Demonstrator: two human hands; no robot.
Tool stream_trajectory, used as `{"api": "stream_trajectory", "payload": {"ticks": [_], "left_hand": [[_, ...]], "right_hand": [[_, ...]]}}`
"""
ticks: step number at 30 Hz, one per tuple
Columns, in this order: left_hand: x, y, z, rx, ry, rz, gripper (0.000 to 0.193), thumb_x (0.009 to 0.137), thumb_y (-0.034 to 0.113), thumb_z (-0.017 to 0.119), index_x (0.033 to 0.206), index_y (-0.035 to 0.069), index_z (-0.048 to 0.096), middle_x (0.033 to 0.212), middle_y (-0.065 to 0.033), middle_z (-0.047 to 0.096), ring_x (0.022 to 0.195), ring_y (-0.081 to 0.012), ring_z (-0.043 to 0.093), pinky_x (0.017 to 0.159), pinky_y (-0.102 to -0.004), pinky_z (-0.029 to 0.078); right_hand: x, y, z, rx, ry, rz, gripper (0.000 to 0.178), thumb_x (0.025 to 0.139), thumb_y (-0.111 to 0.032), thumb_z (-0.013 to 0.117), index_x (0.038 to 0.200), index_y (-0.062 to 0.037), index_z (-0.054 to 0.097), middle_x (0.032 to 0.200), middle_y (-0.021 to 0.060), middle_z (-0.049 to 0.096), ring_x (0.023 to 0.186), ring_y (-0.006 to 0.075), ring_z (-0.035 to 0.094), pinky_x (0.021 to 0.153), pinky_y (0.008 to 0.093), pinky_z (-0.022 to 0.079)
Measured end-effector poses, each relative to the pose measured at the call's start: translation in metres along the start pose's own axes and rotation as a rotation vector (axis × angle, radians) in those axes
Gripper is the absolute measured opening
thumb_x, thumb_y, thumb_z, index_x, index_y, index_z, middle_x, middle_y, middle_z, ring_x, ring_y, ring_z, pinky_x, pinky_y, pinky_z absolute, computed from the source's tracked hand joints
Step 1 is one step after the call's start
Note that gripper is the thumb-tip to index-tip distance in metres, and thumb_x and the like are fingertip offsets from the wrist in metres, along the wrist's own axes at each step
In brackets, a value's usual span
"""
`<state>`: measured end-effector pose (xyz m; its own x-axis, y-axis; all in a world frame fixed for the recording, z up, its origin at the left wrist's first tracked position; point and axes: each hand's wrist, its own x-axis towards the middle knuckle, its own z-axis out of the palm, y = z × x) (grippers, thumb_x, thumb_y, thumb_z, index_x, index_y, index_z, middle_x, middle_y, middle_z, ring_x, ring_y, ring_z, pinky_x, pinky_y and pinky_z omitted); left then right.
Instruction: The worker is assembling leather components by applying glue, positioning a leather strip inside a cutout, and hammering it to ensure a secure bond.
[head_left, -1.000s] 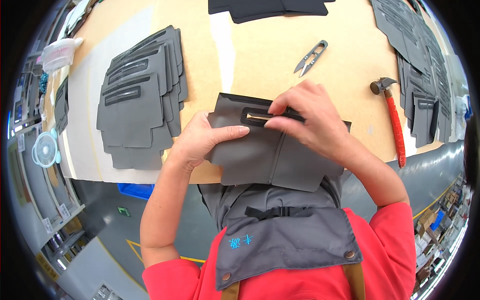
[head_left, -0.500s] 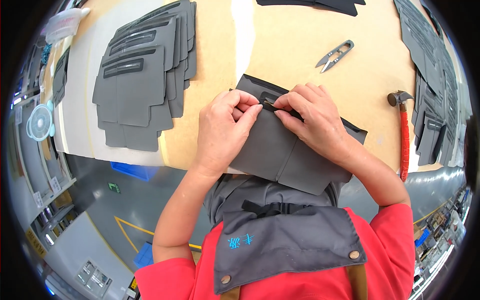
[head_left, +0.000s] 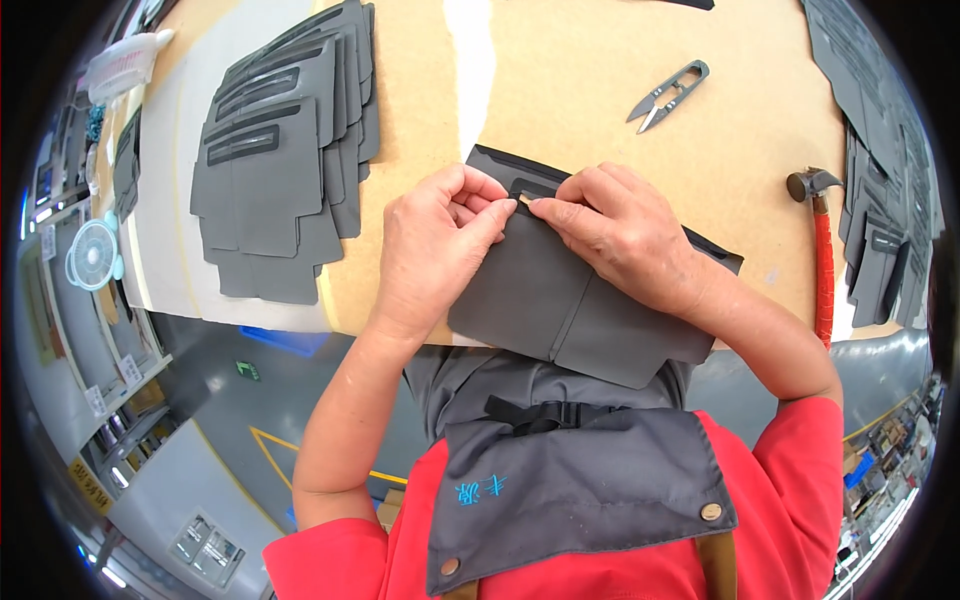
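Observation:
A dark grey sheet panel (head_left: 540,290) lies at the table's near edge, tilted, its lower part hanging toward my lap. Near its far edge is a black-rimmed slot (head_left: 538,187). With thumb and fingertips closed, my left hand (head_left: 437,245) pinches the panel at the slot's left end. My right hand (head_left: 628,235) is closed at the same slot, its thumb and forefinger close to the left fingertips. A small pale bit shows between the two hands; what it is I cannot make out. The right hand covers the rest of the slot.
Similar grey panels (head_left: 265,190) lie in an overlapping pile at left, with more panels (head_left: 885,200) at the right edge. Thread snips (head_left: 668,97) rest beyond my right hand. A red-handled hammer (head_left: 822,260) lies at right. A small light-blue fan (head_left: 93,254) and a pinkish-white basket (head_left: 122,68) stand far left.
My right fingertips have come closer to the left ones along the slot. The left hand keeps its pinch. The whole view has shifted slightly.

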<state>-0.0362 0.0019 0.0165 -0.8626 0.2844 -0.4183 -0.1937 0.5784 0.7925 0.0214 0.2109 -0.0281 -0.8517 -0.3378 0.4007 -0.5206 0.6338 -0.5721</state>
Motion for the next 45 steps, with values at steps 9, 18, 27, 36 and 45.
{"api": "stream_trajectory", "payload": {"ticks": [9,18,27,36,45], "left_hand": [[0.008,0.007,-0.009,-0.073,-0.093,-0.109,0.016,0.093,0.012,0.077,0.101,0.0,0.07,0.084,-0.0032,0.07,0.075,-0.0085,0.07,0.067,-0.0226,0.058],[0.016,0.02,-0.014,-0.034,-0.144,-0.196,0.023,0.092,0.02,0.079,0.099,0.0,0.07,0.086,-0.0045,0.07,0.077,-0.0109,0.07,0.071,-0.0243,0.058],[0.02,0.025,-0.014,0.067,-0.158,-0.217,0.023,0.089,0.017,0.079,0.098,-0.002,0.07,0.085,-0.0062,0.072,0.077,-0.011,0.07,0.067,-0.0254,0.06],[0.022,0.023,-0.018,0.048,-0.229,-0.24,0.021,0.09,0.018,0.08,0.098,0.002,0.07,0.091,-0.0037,0.069,0.081,-0.0105,0.067,0.071,-0.026,0.059],[-0.015,-0.032,0.008,0.529,0.142,0.813,0.046,0.078,-0.01,0.07,0.121,0.005,0.074,0.107,-0.0086,0.063,0.096,-0.0284,0.059,0.083,-0.0363,0.051]], "right_hand": [[-0.006,-0.002,-0.001,-0.192,-0.039,-0.177,0.043,0.076,-0.006,0.069,0.119,-0.0023,0.071,0.1,0.0071,0.061,0.084,0.0219,0.059,0.072,0.0341,0.052],[-0.007,-0.003,0.002,-0.302,-0.027,-0.253,0.047,0.075,-0.013,0.066,0.118,0.0063,0.067,0.092,0.0065,0.053,0.086,0.0208,0.055,0.073,0.0315,0.052],[-0.007,-0.003,0.003,-0.307,-0.039,-0.262,0.049,0.074,-0.014,0.066,0.118,0.0075,0.066,0.094,0.0072,0.054,0.088,0.021,0.055,0.073,0.0304,0.052],[-0.008,-0.004,0.003,-0.345,-0.037,-0.281,0.047,0.074,-0.013,0.066,0.117,0.0071,0.066,0.092,0.0072,0.053,0.086,0.0212,0.055,0.072,0.0314,0.052],[-0.009,-0.007,0.001,-0.313,-0.067,-0.223,0.045,0.076,-0.008,0.068,0.12,0.0038,0.067,0.102,0.0092,0.059,0.089,0.023,0.06,0.077,0.0354,0.054]]}}
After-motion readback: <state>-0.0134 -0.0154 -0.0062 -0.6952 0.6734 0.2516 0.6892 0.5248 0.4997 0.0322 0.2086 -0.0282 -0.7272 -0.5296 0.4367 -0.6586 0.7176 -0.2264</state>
